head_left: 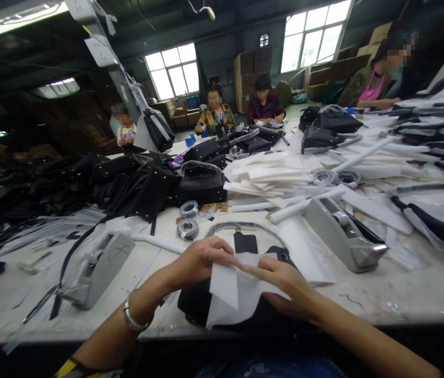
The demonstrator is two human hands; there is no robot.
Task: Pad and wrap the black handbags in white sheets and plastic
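Observation:
Both my hands hold a sheet of thin white paper (227, 302) over a black handbag (194, 302) at the table's front edge. My left hand (208, 257) pinches the paper's upper left part, its fingers pressed together. From the right, my right hand (285, 286) grips the same sheet, with thumb and fingers closed on it. Behind the paper arches the bag's handle (251, 226), which looks wrapped in clear plastic. A small black flap (246, 243) shows beneath that arch. The paper and my hands hide most of the bag's top.
Grey tape dispensers stand left (105, 265) and right (342, 233) of the bag. Beyond are rolled plastic-wrapped straps (187, 229), a stack of white foam sheets (269, 173) and a finished-looking black handbag (202, 185). Black bags (138, 189) pile up at left. Several co-workers sit farther back.

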